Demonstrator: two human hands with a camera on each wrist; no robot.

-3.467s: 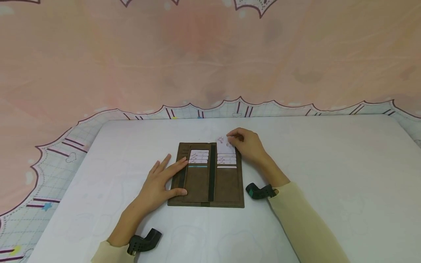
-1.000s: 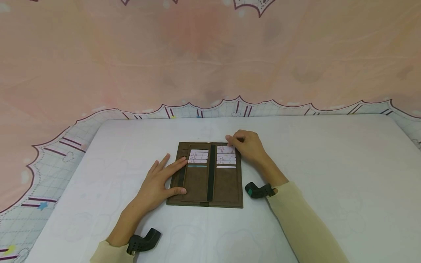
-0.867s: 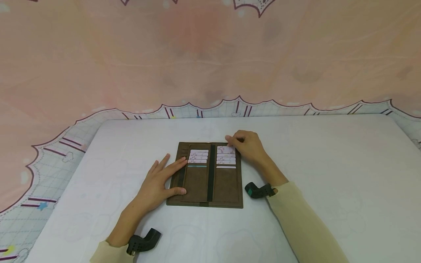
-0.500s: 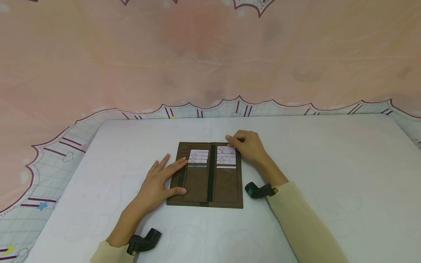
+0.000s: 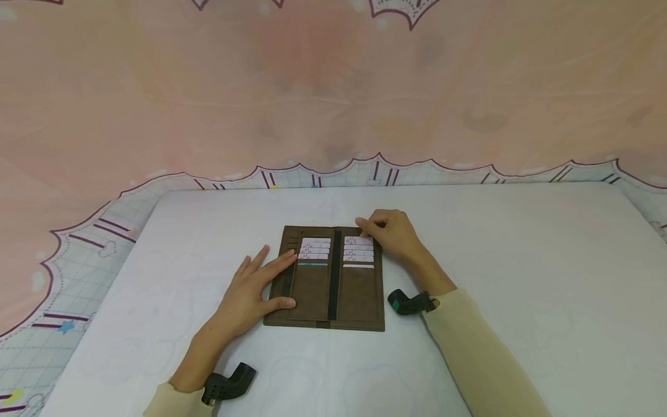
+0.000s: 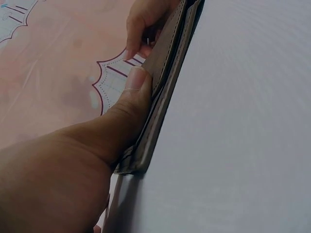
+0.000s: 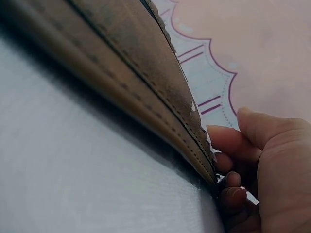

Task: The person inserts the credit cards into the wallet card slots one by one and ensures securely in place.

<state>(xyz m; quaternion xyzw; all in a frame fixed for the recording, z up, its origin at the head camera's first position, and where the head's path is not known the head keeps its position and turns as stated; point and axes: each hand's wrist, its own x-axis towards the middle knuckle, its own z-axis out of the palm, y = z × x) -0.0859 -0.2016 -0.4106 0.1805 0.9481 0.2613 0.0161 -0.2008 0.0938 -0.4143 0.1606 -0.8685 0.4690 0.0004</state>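
An unfolded brown wallet [image 5: 359,301] lies flat on the white table in the head view. Several pale, purple-printed cards [image 5: 314,249] sit in slots on its left half, and several more on its right half. My left hand [image 5: 255,289] rests on the left edge with fingers spread; in the left wrist view its thumb [image 6: 133,104] lies over the wallet's edge. At the far right corner, the bent fingers of my right hand [image 5: 396,234] hold the upper edge of the topmost card [image 5: 354,240]. In the right wrist view, the fingertips [image 7: 221,138] are against the wallet's edge, hiding the exact contact.
A white tabletop [image 5: 521,260] surrounds the wallet. Behind it hangs a peach backdrop [image 5: 312,87] with a scalloped, patterned border. Black wrist cameras [image 5: 229,383] are worn on both wrists, below cream sleeves [image 5: 484,353].
The topmost card on the right half has slid down into its slot from standing well above the wallet. My right hand has moved slightly toward me with it. My left hand stays put.
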